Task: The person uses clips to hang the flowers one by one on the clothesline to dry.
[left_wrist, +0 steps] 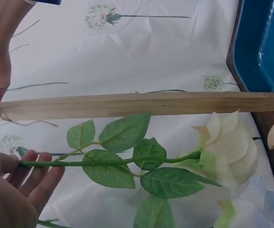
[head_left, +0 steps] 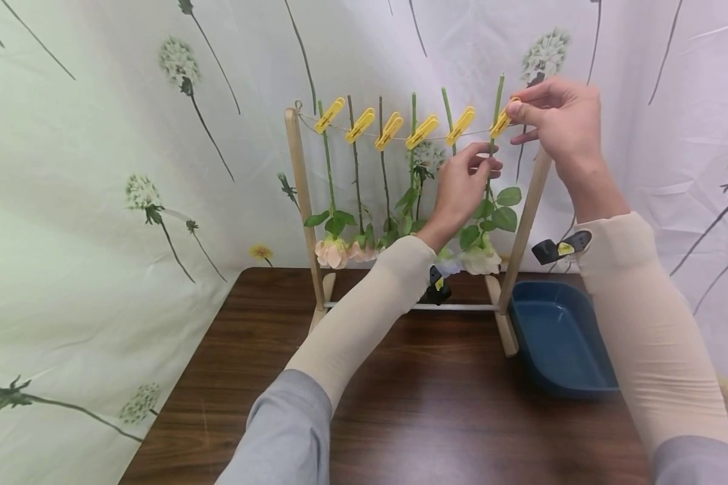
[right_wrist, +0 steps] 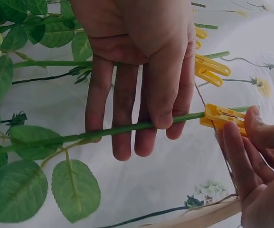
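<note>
An artificial white rose (left_wrist: 229, 149) hangs head down, its green stem (right_wrist: 127, 128) running up to the twine. Around that stem, just under the line, my left hand (head_left: 464, 178) pinches with thumb and fingers. Higher and to the right, my right hand (head_left: 567, 121) holds the rightmost yellow clothespin (head_left: 502, 123) by its end between thumb and fingers. In the right wrist view this clothespin's jaws sit over stem and twine together. Several more flowers, among them a peach one (head_left: 332, 254), hang inverted from yellow clothespins along the line; my left arm covers some blooms.
A wooden frame post (head_left: 529, 215) stands just below my right hand, and another post (head_left: 303, 202) at the left. A white rod (head_left: 461, 307) joins them low down. Beside the right foot lies a blue basin (head_left: 561, 337) on the dark wooden table (head_left: 449, 417).
</note>
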### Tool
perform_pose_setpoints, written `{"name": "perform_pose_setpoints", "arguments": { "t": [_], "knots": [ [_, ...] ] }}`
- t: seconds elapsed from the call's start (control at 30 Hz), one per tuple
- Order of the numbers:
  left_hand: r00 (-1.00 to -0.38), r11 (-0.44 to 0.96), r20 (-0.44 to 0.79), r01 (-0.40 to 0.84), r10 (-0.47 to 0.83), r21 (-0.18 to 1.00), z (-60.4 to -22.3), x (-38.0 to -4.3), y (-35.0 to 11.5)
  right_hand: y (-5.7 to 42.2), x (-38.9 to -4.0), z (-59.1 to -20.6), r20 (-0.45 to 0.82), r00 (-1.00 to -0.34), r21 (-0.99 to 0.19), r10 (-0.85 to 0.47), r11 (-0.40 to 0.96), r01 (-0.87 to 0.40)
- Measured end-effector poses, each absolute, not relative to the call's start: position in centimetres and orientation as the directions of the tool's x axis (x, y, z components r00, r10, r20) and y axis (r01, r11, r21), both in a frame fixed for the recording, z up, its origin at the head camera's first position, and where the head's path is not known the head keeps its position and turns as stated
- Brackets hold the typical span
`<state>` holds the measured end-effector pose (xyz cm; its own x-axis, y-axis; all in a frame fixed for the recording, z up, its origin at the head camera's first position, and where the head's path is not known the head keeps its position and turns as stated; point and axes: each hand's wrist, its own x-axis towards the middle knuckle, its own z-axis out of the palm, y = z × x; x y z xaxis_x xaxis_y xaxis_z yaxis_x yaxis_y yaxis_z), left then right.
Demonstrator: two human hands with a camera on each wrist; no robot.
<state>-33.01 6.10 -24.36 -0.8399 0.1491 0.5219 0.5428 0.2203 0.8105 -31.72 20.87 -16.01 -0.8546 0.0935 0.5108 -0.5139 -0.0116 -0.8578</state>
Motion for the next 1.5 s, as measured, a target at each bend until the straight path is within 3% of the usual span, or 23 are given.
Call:
{"name": "perform_pose_setpoints", "arguments": {
  "t": [0.23,0.53,0.8,1.1,1.5],
  "knots": [
    [-0.844,0.297,0.514,0.536,0.154,0.79,-24.2,-32.7,6.1,21.1,-31.5,-16.1,0.5,-0.865,-0.861,0.049,0.13,-0.491],
    [-0.842,0.425,0.511,0.531,0.171,0.733,-23.5,-31.7,5.9,20.7,-31.4,-16.3,0.553,-0.83,-0.83,0.074,0.128,-0.542],
    [-0.845,0.416,0.486,0.533,0.223,0.737,-23.2,-29.9,4.0,20.6,-31.1,-17.5,0.661,-0.732,-0.745,0.166,0.264,-0.613],
    [-0.778,0.325,0.555,0.628,0.295,0.707,-24.8,-29.3,-1.6,21.7,-29.8,-20.5,0.671,-0.71,-0.733,0.211,0.333,-0.594],
    [-0.71,0.407,0.667,0.691,0.226,0.597,-30.0,-29.6,-13.8,26.0,-28.3,-27.6,0.662,-0.749,-0.624,0.028,0.574,-0.53]
  ]
}}
